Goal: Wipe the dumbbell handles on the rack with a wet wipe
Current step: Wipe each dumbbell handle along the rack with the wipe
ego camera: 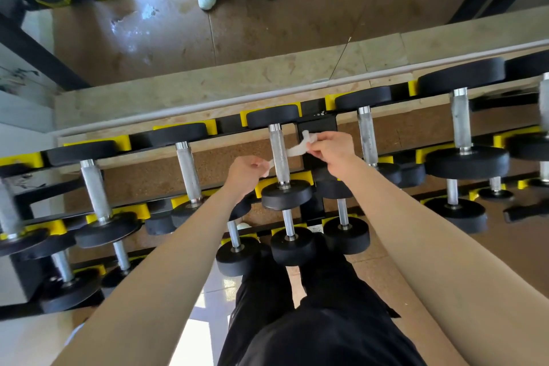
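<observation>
A black dumbbell with a knurled silver handle (279,154) lies on the top tier of the rack, in the middle of the view. A white wet wipe (295,150) is stretched into a strip that passes round behind this handle. My right hand (329,151) pinches the wipe's right end just right of the handle. My left hand (246,171) pinches the left end, a little lower on the handle's left side. The stretch of wipe behind the handle is hidden.
Several more dumbbells sit on yellow cradles along the top tier, such as the neighbour on the left (187,166) and on the right (367,137). Lower tiers hold smaller dumbbells (292,244). A mirror (267,24) behind the rack reflects the floor and shoes.
</observation>
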### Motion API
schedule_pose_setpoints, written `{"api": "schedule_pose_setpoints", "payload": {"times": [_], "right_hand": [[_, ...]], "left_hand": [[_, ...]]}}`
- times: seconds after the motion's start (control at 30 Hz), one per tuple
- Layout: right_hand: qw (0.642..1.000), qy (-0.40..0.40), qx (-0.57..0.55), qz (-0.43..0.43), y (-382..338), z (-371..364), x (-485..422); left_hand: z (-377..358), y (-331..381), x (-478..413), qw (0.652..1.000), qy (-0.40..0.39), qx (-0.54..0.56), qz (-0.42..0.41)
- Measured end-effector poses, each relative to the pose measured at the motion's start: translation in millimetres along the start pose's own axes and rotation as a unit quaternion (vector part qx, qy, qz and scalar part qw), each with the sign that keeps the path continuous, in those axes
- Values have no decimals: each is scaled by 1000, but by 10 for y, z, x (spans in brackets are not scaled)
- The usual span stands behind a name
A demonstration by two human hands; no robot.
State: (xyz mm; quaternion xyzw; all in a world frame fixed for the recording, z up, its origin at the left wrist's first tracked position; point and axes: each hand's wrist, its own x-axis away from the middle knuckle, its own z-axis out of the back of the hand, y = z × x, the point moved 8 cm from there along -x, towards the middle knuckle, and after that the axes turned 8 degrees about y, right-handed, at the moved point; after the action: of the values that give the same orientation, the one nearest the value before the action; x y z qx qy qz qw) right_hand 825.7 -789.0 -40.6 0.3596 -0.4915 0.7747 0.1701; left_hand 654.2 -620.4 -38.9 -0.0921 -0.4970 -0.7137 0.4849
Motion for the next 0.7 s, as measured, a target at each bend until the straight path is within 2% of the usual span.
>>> {"api": "schedule_pose_setpoints", "payload": {"times": [0.1,0.2,0.27,0.37,0.53,0.6,0.7], "right_hand": [[1000,12,6,-4,5,132,2],[993,-45,107,-4,148,-103,114],[975,-90,204,21,250,-269,208],[946,-88,305,69,243,-199,238],[847,-117,505,118,161,53,216],[832,-123,523,138,129,-57,246],[825,-151,518,169,104,-320,343]], "left_hand": [[-106,55,22,998,-5,-54,-18],[-37,-74,120,990,-51,-123,-40],[67,-232,212,990,-72,-115,-38],[122,-296,262,993,-62,-92,-38],[-143,-87,263,987,-66,-129,-64],[-146,-76,247,985,-77,-142,-58],[17,-205,231,994,-71,-84,9]]}}
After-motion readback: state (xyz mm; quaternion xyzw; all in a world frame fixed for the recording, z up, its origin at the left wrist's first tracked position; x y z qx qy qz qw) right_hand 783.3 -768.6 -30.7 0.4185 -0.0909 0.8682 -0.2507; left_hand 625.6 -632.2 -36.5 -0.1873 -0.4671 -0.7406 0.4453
